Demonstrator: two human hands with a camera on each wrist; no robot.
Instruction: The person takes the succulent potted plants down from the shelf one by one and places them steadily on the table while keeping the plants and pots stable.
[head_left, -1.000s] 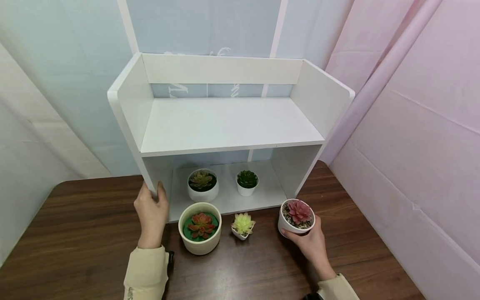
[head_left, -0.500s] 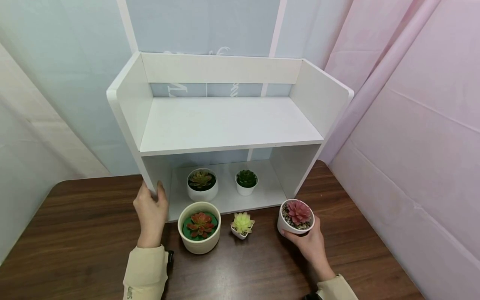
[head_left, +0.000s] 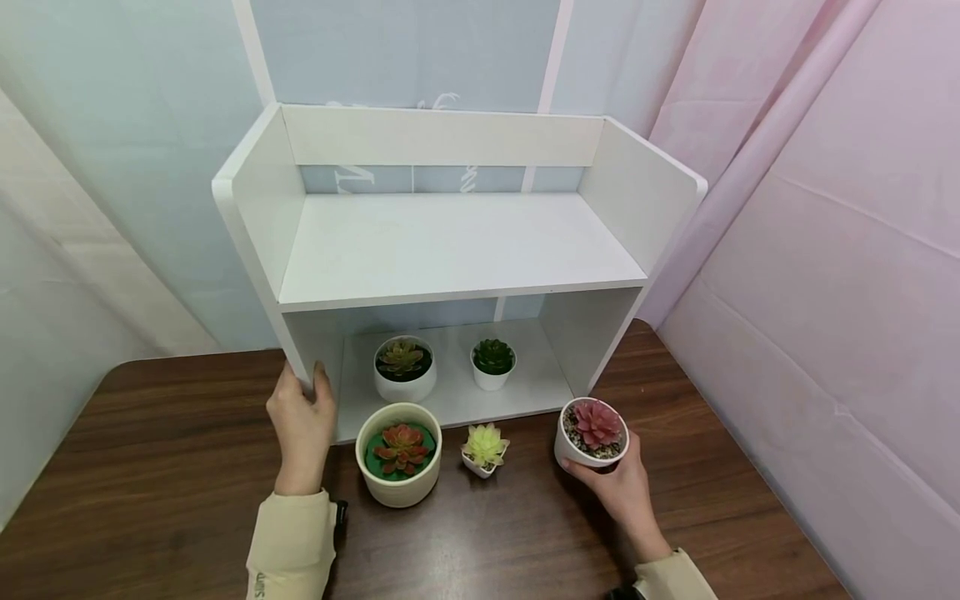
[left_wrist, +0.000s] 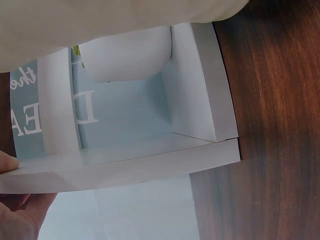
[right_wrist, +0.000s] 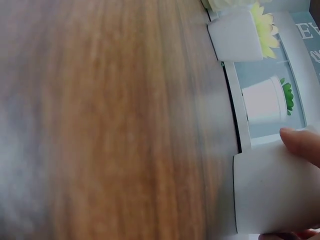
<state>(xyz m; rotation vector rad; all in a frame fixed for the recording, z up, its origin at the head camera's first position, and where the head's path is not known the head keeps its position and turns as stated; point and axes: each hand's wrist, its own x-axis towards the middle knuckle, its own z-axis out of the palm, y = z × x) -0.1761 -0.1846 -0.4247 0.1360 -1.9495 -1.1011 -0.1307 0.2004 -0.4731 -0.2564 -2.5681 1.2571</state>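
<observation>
My left hand [head_left: 303, 421] grips the front edge of the left side panel of a white two-tier shelf [head_left: 457, 250]. In the left wrist view the thumb [left_wrist: 7, 162] lies on one face of that panel [left_wrist: 120, 167], the other fingers on the opposite face. At the shelf's front right corner, my right hand [head_left: 618, 487] holds a white potted succulent with pink-red leaves [head_left: 597, 423]. The right wrist view shows its white pot [right_wrist: 275, 190] with the thumb [right_wrist: 302, 145] against the wall and fingertips below. The pot's base is right at the wooden table.
On the lower shelf stand a white bowl-shaped pot with a brownish-green succulent [head_left: 405, 371] and a small white pot with a dark green one [head_left: 492, 362]. In front are a cream pot with a red succulent [head_left: 400, 457] and a small yellow-green succulent [head_left: 483, 450] on the brown table [head_left: 480, 550].
</observation>
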